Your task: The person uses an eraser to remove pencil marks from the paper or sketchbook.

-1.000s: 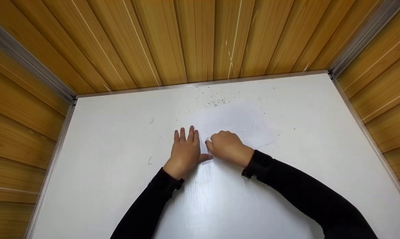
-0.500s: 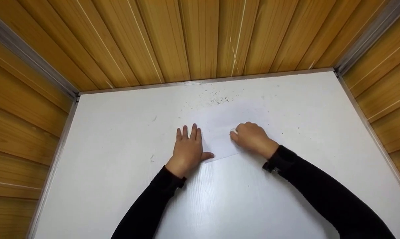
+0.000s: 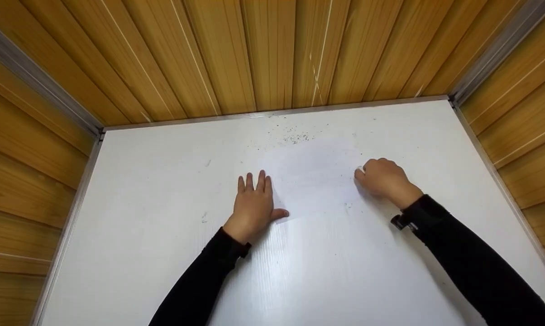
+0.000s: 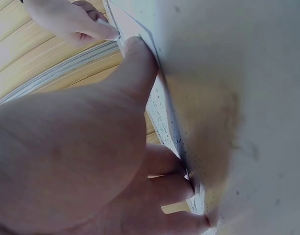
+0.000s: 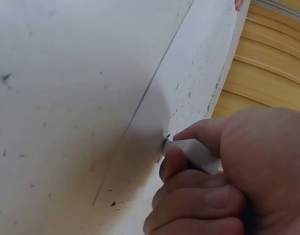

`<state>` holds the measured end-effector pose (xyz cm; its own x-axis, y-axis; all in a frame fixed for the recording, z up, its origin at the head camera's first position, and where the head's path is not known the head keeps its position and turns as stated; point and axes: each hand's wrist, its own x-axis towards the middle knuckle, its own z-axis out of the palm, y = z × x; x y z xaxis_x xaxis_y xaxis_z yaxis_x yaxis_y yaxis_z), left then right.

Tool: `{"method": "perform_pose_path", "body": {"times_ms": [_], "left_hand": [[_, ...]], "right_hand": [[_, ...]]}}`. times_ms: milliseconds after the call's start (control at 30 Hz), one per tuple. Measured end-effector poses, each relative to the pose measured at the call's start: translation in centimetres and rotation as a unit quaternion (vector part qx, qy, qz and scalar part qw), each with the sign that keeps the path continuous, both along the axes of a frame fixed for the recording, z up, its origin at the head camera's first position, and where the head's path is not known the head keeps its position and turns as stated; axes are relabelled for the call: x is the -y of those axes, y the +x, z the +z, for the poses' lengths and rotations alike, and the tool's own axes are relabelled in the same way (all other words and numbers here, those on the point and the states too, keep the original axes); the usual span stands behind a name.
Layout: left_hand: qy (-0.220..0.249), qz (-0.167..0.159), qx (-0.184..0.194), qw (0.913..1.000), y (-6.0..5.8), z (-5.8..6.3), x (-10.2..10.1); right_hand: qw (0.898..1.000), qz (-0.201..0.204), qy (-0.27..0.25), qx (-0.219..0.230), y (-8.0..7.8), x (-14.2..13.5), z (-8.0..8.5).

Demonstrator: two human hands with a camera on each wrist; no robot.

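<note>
A sheet of white paper [image 3: 315, 181] lies on the white table. My left hand [image 3: 253, 206] rests flat on its left edge, fingers spread and thumb on the near corner. At the sheet's right side, my right hand [image 3: 385, 179] pinches a white eraser [image 5: 198, 154] between thumb and curled fingers. In the right wrist view the eraser's tip, with dark crumbs on it, is at the paper [image 5: 181, 93]. Most of the eraser is hidden by the hand in the head view.
Dark crumbs [image 3: 297, 137] are scattered beyond the paper's far edge, with several specks elsewhere on the white table [image 3: 164, 203]. Wood-patterned panels [image 3: 272, 54] wall the table at the back and both sides.
My right hand has swept rightward with the eraser, from beside the left hand to the paper's right side. The left hand has stayed in place on the sheet.
</note>
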<state>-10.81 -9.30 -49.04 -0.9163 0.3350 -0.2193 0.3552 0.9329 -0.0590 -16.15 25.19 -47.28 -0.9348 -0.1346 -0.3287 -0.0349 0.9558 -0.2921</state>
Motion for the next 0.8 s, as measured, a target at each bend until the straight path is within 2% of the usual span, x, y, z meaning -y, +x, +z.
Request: {"method": "perform_pose_path", "body": {"times_ms": [200,400,567,700,800], "left_hand": [[-0.011,0.000,-0.001,0.9999,-0.1,-0.1,-0.2],[-0.015,0.004,0.001,0.9999,-0.1,-0.2,-0.2],[0.009,0.008,0.010,0.9999,0.0,-0.3,-0.2],[0.022,0.009,0.001,0.9997,-0.1,-0.3,-0.1],[0.012,0.010,0.003,0.9999,-0.2,-0.2,0.0]], "right_hand": [[0.999,0.026,-0.023,-0.024,1.0,3.6,0.5],[0.995,0.094,-0.017,-0.022,1.9,10.8,0.1],[0.989,0.143,-0.014,-0.025,2.6,16.1,-0.5],[0.989,0.143,-0.020,-0.033,2.6,17.7,-1.3],[0.991,0.126,-0.017,-0.047,2.0,16.9,-1.8]]}}
